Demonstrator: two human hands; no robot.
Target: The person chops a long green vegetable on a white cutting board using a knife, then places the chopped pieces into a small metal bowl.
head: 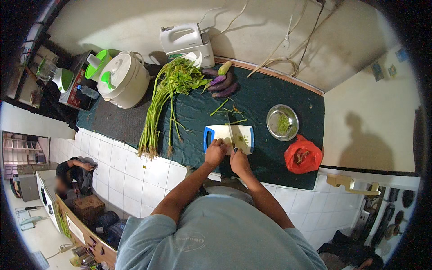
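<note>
My right hand grips the dark handle of a kitchen knife, whose blade points away from me across a white cutting board with blue ends. On the board's left part my left hand rests with curled fingers close to the blade. Whatever lies under those fingers is hidden. Small chopped green bits are scattered right of the blade. Just beyond the board lie loose green stems. To the right, a steel bowl contains finely chopped greens.
A red plastic bag holding scraps sits near the right corner. Leafy long-stemmed greens lie left, roots over the front edge, beside purple eggplants. Behind stand a rice cooker and a hand mixer. Another person crouches at far left.
</note>
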